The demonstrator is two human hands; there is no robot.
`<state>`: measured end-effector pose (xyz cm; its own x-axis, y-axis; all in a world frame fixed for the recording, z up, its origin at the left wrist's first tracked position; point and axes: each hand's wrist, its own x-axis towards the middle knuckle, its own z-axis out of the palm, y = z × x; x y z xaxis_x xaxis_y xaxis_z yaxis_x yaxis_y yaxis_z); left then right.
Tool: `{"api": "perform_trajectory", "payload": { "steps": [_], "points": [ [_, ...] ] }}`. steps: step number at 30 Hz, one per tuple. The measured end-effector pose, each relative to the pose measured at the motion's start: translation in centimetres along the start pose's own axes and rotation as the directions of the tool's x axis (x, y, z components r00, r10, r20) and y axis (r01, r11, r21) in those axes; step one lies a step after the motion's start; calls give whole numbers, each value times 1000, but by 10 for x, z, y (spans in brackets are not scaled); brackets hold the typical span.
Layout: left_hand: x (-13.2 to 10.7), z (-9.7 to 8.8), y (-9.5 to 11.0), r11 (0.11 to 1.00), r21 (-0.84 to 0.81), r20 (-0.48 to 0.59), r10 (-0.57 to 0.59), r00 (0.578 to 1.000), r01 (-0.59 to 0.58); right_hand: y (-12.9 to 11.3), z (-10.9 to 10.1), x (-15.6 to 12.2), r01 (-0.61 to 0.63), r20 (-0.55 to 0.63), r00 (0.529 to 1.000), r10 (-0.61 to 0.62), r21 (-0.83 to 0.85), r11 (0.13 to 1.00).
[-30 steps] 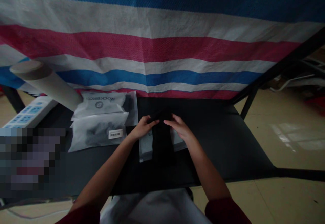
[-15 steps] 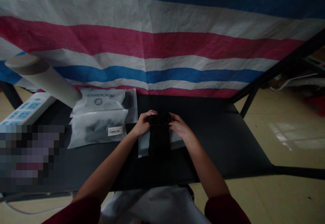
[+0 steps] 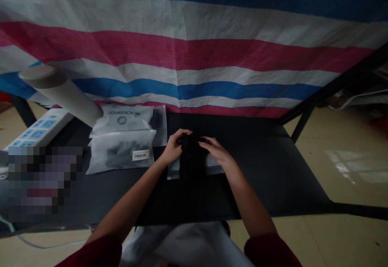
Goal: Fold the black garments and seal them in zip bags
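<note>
A black cloth (image 3: 190, 160), folded or rolled into a narrow bundle, lies on a clear plastic zip bag (image 3: 173, 170) in the middle of the black table. My left hand (image 3: 174, 148) grips the far end of the cloth from the left. My right hand (image 3: 216, 152) has its fingers on the same end from the right. The cloth hides the middle of the bag. Left of my hands are a white ROCKBROS bag (image 3: 121, 118) and a frosted bag with dark contents and a barcode label (image 3: 119, 154).
A cardboard tube (image 3: 62, 91) leans at the far left beside a white power strip (image 3: 41, 129). A pixelated patch (image 3: 44, 182) covers the table's left part. A striped woven tarp (image 3: 194, 53) hangs behind the black table (image 3: 257, 182), with tiled floor to the right.
The black cloth is shorter, its far end gathered and bunched under my hands. My hands have closed in on it. The view has shifted slightly.
</note>
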<state>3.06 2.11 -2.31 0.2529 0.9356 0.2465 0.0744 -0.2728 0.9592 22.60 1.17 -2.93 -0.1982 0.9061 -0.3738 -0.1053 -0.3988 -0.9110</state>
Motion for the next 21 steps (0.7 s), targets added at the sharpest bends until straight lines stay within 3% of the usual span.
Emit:
{"api": "perform_trajectory", "payload": {
  "steps": [3,6,9,14,18,21],
  "points": [
    [0,2,2,982,-143,-30,-128,991,123,-2,0,0,93,-29,995,-91,55,994],
    [-2,7,5,942,-246,55,-221,974,227,-4,-1,1,137,-129,984,-123,113,984],
    [-6,16,6,919,-248,143,-278,950,306,-5,-3,4,130,-196,976,-96,169,977],
    [-11,29,-4,964,-90,49,-247,968,250,-5,-1,4,120,-189,978,-92,142,983],
    [-10,27,-12,984,-8,41,-179,983,179,-7,0,-2,116,-128,986,-103,102,988],
    [-9,24,-12,980,-24,20,-195,981,195,-8,0,-4,114,-86,990,-109,58,992]
  ]
}}
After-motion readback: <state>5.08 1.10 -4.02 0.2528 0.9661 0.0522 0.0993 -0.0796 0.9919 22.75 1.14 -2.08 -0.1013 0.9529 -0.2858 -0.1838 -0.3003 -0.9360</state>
